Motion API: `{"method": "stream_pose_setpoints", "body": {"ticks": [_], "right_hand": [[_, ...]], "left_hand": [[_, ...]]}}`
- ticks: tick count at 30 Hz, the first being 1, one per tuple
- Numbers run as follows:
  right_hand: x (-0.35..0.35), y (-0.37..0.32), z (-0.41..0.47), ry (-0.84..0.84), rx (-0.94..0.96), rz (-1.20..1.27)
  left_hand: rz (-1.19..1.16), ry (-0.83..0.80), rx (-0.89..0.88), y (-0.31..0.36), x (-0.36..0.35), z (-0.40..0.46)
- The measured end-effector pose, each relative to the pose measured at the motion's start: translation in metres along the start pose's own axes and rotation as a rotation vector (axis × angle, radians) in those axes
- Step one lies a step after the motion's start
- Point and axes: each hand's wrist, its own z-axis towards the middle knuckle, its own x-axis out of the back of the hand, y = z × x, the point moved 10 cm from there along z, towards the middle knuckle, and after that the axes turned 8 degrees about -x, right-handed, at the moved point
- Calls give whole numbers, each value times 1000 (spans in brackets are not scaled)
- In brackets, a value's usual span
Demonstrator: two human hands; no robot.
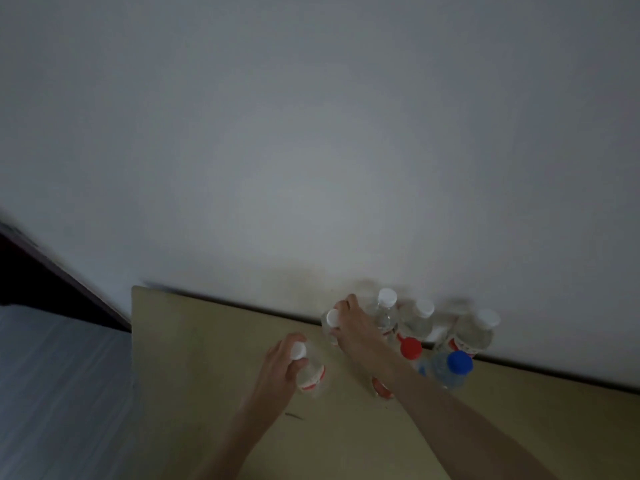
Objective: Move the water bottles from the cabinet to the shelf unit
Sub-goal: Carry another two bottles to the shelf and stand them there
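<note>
Water bottles stand upright in a cluster on a pale wooden top (pixel 214 341) that meets a plain white wall (pixel 311 150). Nearest the front left, one white-capped bottle (pixel 310 370) with a red-and-white label is wrapped by the left hand (pixel 282 362), fingers curled round its neck and shoulder. Just behind it, a second white-capped bottle (pixel 330 323) is gripped by the right hand (pixel 353 327), fingers closed over its upper part. Against the wall to the right stand three more white-capped bottles (pixel 420 318), close together. In front of them are a red-capped bottle (pixel 411 348), partly hidden by the right forearm, and a blue-capped bottle (pixel 452 370) just beside it. Left of the wooden top lies a grey-blue surface (pixel 62 393), blurred, with a dark edge (pixel 41 271) above it.
</note>
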Motion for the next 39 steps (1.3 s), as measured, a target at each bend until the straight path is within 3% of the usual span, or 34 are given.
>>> {"method": "stream_pose_setpoints", "body": {"ticks": [4,9,12,16,26,34,39], "right_hand": [[0,-3,-20,47,-40,-48],[7,-11,-75,163,-82,-19],[7,-15,-116,251,-129,145],[4,-19,-178,318,-248,399],[-14,18,-374,643,-627,497],[-79,51,-586,1021,-939,711],[-147,32,-738,1199,-1132,726]], "left_hand": [[-31,64,9,-3,30,-11],[-269,151,20,-8,73,-27],[-326,121,-55,-5,89,-40],[-424,-5,-157,16,94,-60],[-528,-432,-294,92,25,-156],[-502,-842,-483,162,-61,-299],[-455,-1079,-593,186,-101,-430]]}}
